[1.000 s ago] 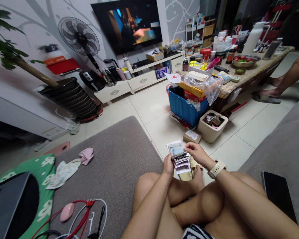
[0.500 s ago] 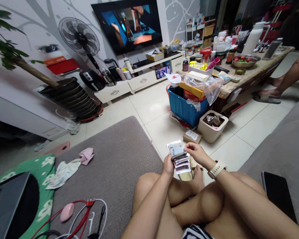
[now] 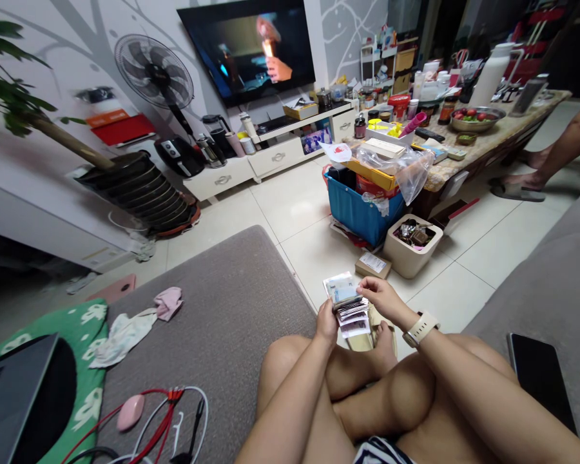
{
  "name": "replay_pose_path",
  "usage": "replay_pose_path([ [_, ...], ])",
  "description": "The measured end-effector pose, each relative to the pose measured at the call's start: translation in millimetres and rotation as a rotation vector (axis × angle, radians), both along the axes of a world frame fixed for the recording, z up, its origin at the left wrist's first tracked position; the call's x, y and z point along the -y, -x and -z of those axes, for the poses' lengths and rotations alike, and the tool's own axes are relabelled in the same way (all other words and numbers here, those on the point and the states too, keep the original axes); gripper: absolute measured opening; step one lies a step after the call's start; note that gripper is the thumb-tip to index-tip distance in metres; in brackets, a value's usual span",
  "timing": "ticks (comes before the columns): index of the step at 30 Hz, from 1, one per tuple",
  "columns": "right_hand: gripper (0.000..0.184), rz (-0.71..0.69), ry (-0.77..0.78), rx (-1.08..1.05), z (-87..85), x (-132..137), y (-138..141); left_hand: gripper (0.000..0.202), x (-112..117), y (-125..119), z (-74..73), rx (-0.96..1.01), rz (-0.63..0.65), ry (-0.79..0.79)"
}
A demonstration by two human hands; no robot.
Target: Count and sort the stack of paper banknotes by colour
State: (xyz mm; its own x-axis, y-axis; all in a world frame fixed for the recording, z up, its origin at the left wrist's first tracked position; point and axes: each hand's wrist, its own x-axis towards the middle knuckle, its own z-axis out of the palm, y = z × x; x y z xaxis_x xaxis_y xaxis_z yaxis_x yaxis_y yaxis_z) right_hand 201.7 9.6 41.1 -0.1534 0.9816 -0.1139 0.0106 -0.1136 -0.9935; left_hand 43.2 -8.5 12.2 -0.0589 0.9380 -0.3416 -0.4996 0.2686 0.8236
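"Where's the paper money?"

"Straight ahead of me, over my bent legs (image 3: 381, 393). The stack of notes (image 3: 347, 294) is held between my left hand (image 3: 325, 319) and my right hand (image 3: 383, 299)."

"How do you have hold of it?"

"My left is closed on the left edge. My right sits opposite, thumb and finger pinching the right-hand corner of the bluish note on top. How many layers they've caught, I can't tell."

"Which way does it lie?"

"The spread runs away from me, its far end leaning a little left. Purplish notes poke out at the near end, and the layered edges in the middle run crosswise, roughly from one hand toward the other."

"So which hand is nearer?"

"Neither; both touch it. What matters, I'd judge, is that my left grips lower on one side and my right pinches higher on the other, with the top note stretched across between them."

"Anything close by?"

"A small cardboard box (image 3: 372, 264) on the floor (image 3: 304, 258) just beyond. My phone (image 3: 541, 380) lies well apart, to the right."
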Motion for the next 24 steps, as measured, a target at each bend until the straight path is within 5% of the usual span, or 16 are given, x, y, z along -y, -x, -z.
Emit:
replay_pose_path([
  [24,0.033,-0.098,0.027,-0.107,-6.0,2.5,0.5,0.036,0.3,1.0,-8.5,0.078,-0.018,0.055],
])
